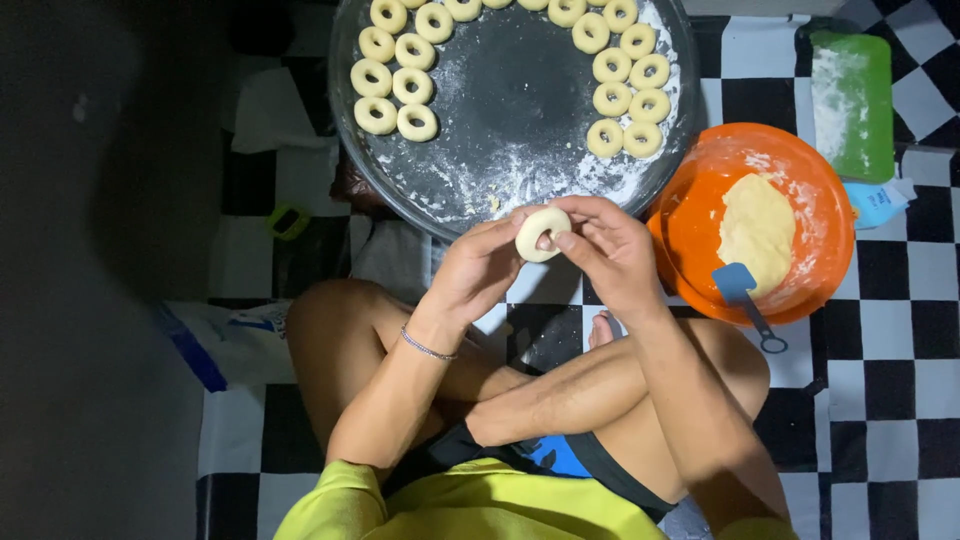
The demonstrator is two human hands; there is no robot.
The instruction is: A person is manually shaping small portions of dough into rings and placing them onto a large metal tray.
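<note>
A person sits cross-legged on a black-and-white checkered floor (900, 420), and the round dark tray (510, 130) dusted with flour serves as the landmark. On the tray's left part lies a cluster of raw dough rings (395, 85); on its right part a second cluster of rings (625, 85). Just below the tray's near rim, the left hand (480, 270) and the right hand (610, 250) meet around one dough ring (541, 232), held upright between them. The left grip is closed on the ring's left edge with thumb and fingertips; the right grip pinches its right side, one finger at the hole. Right of the tray, touching its rim, sits an orange bowl (700, 220) holding a lump of dough (757, 228) and a blue scraper (740, 290). Further right of the tray lies a floured green board (852, 100).
</note>
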